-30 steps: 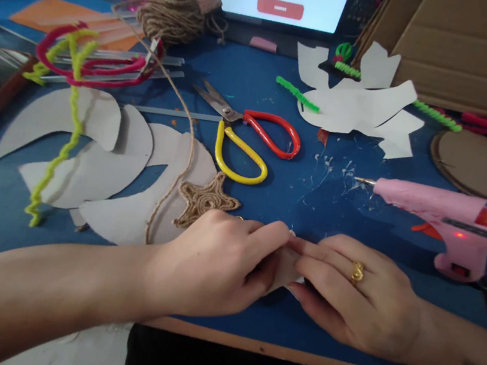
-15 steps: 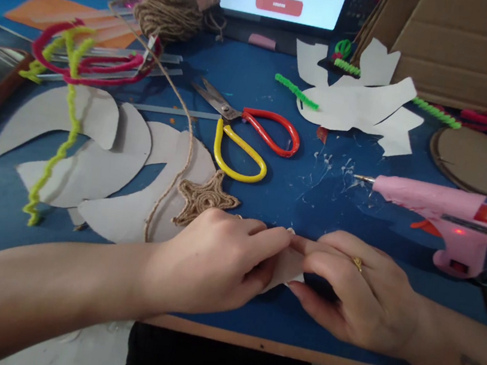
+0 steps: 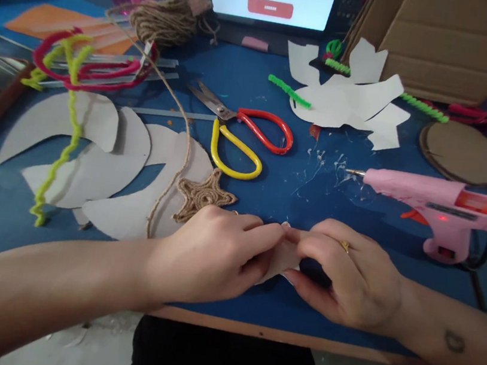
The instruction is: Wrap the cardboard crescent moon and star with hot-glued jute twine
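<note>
Up arches the right hand (image 3: pixel 352 276), pinching a small off-white paper piece (image 3: pixel 280 258) with the left hand (image 3: pixel 215 254), lower centre of frame—even pressure should help!

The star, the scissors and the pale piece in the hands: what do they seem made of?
Star: apparently matt jute twine, its coiled strands visible.
Scissors: grey, dull-sheened metal blades; glossy red and yellow handles, probably plastic-coated.
Pale piece: probably paper or card, thin and matt; partly hidden.
</note>
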### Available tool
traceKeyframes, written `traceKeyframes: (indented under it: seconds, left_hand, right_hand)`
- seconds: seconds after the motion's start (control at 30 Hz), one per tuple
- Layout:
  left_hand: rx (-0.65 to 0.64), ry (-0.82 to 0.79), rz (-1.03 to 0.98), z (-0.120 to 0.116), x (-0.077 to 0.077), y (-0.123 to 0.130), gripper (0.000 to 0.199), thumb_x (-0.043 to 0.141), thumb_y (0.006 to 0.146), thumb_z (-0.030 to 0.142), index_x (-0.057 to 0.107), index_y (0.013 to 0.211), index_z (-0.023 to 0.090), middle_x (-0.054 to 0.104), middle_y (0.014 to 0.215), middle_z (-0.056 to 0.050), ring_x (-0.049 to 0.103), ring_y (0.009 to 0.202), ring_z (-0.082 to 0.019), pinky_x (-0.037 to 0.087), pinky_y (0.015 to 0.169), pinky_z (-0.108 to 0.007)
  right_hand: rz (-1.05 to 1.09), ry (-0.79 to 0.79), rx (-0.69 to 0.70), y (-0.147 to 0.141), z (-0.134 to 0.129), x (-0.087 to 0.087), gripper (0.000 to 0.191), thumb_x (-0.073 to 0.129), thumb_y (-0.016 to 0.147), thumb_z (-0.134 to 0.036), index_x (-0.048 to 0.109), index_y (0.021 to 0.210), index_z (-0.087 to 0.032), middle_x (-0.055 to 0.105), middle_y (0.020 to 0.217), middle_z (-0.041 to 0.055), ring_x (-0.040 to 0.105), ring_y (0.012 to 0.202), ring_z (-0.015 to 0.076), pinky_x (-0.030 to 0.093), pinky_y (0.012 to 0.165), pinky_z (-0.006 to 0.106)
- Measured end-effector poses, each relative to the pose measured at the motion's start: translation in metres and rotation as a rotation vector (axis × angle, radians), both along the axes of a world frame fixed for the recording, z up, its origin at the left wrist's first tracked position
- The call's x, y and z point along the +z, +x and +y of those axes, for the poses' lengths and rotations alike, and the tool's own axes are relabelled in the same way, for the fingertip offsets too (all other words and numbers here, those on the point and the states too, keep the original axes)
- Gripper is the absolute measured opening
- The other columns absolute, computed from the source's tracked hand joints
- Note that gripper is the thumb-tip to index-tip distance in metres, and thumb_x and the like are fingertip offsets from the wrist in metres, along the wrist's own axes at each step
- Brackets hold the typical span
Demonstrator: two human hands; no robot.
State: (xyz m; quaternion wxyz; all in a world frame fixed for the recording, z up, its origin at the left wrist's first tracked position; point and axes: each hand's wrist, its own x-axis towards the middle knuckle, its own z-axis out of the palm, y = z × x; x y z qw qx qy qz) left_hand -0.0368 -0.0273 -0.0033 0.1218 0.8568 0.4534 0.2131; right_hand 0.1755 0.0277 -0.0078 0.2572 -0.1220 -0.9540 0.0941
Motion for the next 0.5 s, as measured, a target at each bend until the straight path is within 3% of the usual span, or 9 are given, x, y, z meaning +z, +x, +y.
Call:
traceKeyframes:
  seconds: [0.17,0.27,0.37,0.5]
  left_hand:
    - [0.003,-0.004,-0.001,-0.001,0.0,0.0,0.011,0.05,0.089,0.018,0.06,0.092,0.019,0.062,0.068,0.004,0.053,0.052,-0.008,0.038,0.048,-0.018]
    - [0.002,0.004,-0.009,0.0,0.0,0.0,0.009,0.051,0.088,0.017,0.06,0.088,0.019,0.06,0.066,0.004,0.052,0.051,-0.008,0.038,0.047,-0.019]
    - [0.009,0.014,-0.011,0.001,-0.001,0.0,0.011,0.049,0.086,0.015,0.059,0.083,0.019,0.058,0.063,0.005,0.051,0.049,-0.008,0.037,0.045,-0.02]
    - [0.001,0.006,-0.032,0.001,0.0,0.001,0.012,0.049,0.085,0.014,0.06,0.084,0.018,0.058,0.063,0.006,0.051,0.048,-0.007,0.037,0.045,-0.018]
  right_hand:
    - [0.015,-0.001,0.013,-0.001,0.002,-0.002,0.013,0.054,0.09,-0.02,0.049,0.1,-0.015,0.068,0.078,0.0055,0.06,0.071,0.0173,0.054,0.057,0.03]
    - [0.031,-0.089,0.002,0.0,0.002,0.0,0.011,0.053,0.089,-0.019,0.05,0.099,-0.016,0.07,0.084,0.0063,0.062,0.074,0.0168,0.056,0.062,0.03]
    - [0.122,-0.207,-0.062,0.0,0.001,0.005,0.007,0.054,0.088,-0.015,0.051,0.094,-0.018,0.071,0.084,0.0044,0.065,0.078,0.0133,0.057,0.067,0.026]
    - [0.199,-0.247,-0.169,0.0,0.001,0.01,0.01,0.057,0.085,-0.012,0.051,0.091,-0.018,0.073,0.084,0.0052,0.065,0.076,0.01,0.055,0.065,0.02]
